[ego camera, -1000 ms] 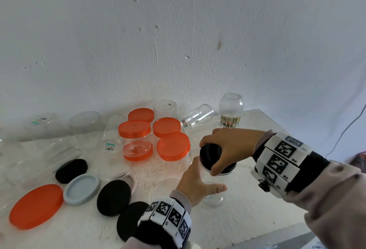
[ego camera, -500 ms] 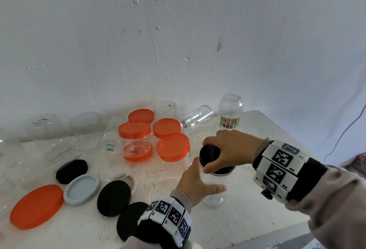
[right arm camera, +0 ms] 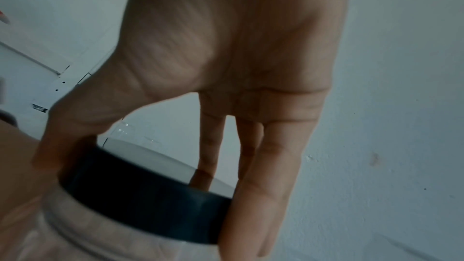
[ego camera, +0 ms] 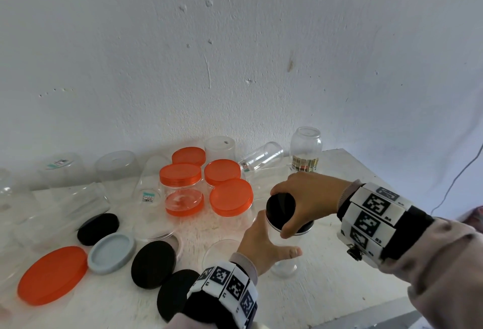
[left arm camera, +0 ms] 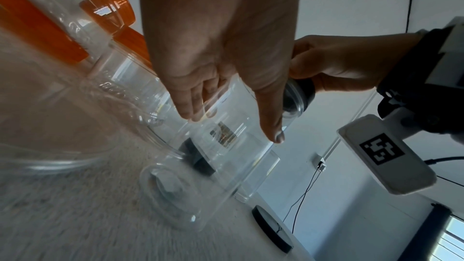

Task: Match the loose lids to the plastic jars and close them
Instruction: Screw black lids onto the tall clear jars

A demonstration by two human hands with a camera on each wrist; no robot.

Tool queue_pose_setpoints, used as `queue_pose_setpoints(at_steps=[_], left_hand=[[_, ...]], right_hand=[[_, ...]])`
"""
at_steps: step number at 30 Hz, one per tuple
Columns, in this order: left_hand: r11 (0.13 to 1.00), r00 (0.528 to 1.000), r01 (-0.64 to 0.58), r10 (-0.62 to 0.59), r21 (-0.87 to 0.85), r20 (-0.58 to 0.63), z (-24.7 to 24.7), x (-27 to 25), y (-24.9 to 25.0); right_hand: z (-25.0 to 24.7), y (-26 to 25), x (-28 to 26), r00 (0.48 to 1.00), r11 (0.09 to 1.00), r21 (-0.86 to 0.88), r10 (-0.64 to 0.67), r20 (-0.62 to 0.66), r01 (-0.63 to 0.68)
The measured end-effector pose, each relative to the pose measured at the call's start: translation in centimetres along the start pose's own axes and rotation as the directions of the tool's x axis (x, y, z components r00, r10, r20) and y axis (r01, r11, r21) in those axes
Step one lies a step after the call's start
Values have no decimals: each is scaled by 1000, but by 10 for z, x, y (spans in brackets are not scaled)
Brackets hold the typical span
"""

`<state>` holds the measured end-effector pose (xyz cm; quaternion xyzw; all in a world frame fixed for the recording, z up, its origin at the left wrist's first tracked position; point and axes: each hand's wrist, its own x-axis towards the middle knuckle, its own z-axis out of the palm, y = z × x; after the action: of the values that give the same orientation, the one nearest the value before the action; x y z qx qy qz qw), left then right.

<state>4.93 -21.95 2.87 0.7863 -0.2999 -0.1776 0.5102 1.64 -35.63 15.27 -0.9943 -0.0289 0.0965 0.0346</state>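
Observation:
A clear plastic jar point(ego camera: 285, 267) stands near the table's front right, and a black lid point(ego camera: 279, 207) sits on its mouth. My right hand point(ego camera: 295, 206) grips the lid from above, thumb at the front and fingers round the back rim. My left hand point(ego camera: 274, 239) holds the jar's body from the left, thumb across the front. In the left wrist view the left hand point(left arm camera: 226, 124) clasps the jar point(left arm camera: 226, 156) below the lid point(left arm camera: 298, 92). In the right wrist view the right hand point(right arm camera: 150, 192) pinches the lid point(right arm camera: 140, 203).
Several orange-lidded jars point(ego camera: 231, 198) stand behind the left hand. Loose lids lie front left: one large orange point(ego camera: 52, 279), one grey point(ego camera: 111, 253), three black point(ego camera: 153, 263). Open clear jars point(ego camera: 305, 151) line the wall. The table edge point(ego camera: 392, 300) runs close on the right.
My right hand has turned a little on the black lid, the thumb sliding round its front. The left hand and the jar have stayed in place.

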Motion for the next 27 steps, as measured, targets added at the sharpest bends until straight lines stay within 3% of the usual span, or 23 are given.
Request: queue_pose_setpoints(at_steps=[13,23,27], left_hand=[[999,999,-18,16,-50,-40,3,-3,1],[994,995,-38,28,-101,-100,7,-4,-1],[995,994,-35,25,-91,-102,8,-4,-1]], right_hand=[[6,-4,-4,995,999,35,37,-92,-34],[20,-13,-3,949,970,35,244,-201,-241],[17,-16,-3,956,965,-42,251,-153,-260]])
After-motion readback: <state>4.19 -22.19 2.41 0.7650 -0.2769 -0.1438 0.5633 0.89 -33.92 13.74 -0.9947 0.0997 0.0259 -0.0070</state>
